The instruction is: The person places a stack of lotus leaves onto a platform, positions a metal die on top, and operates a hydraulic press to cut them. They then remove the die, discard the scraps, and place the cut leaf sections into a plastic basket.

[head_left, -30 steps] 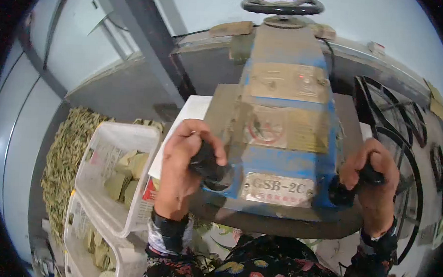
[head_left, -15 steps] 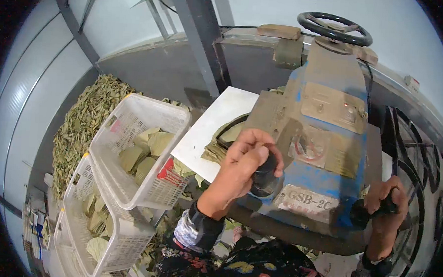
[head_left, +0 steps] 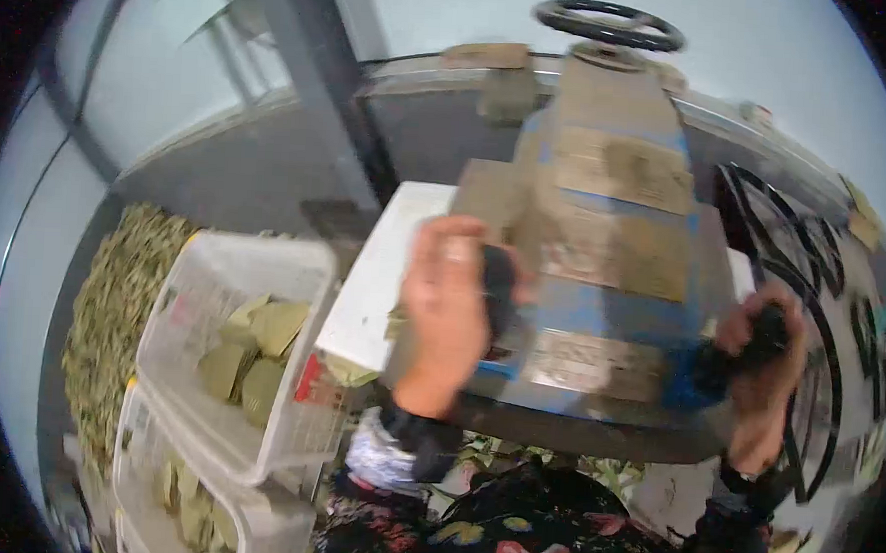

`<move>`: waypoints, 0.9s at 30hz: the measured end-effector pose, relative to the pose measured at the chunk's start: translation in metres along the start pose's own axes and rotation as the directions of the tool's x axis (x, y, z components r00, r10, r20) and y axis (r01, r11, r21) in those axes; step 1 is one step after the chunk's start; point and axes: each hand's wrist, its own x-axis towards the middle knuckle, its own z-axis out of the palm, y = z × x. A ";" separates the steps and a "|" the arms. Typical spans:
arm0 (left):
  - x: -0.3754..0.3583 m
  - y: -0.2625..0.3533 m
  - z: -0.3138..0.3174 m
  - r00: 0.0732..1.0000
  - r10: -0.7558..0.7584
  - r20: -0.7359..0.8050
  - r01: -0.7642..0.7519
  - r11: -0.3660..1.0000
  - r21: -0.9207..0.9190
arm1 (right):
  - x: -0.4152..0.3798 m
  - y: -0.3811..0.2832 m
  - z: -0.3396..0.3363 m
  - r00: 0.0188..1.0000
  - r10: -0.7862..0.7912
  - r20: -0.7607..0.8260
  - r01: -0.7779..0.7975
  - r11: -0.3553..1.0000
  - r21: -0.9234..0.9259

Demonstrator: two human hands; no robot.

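A dusty blue and grey press machine with a metal nameplate stands in front of me. My left hand is closed around a black knob on its left side, blurred by motion. My right hand wraps around a black handle on the right side. Behind the left hand lies a white board. A bit of the leaf stack on it shows beside my wrist; the rest is hidden.
At the left, a white plastic basket holds cut leaf pieces, with another white basket below it. A heap of dried leaves lies against the wall. A black handwheel tops the machine. Black curved metal frames stand at the right.
My view has shifted, so the machine now appears further left and the baskets lower. My left hand has turned more upright over the knob. The right hand stays on its handle.
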 end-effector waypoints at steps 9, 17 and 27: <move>0.038 0.004 -0.087 0.915 0.386 -0.112 -0.228 0.729 0.646 | -0.017 0.029 0.079 0.760 0.023 0.649 0.572 0.450 -0.686; 0.023 -0.034 -0.104 0.992 0.050 0.114 -0.106 0.822 0.560 | 0.030 0.128 -0.121 0.968 -0.249 -0.034 -0.036 -0.004 -0.999; -0.052 -0.073 -0.042 0.451 -0.062 0.890 -0.843 0.297 0.448 | 0.054 0.115 -0.104 0.922 0.165 -0.350 -0.366 0.074 -0.928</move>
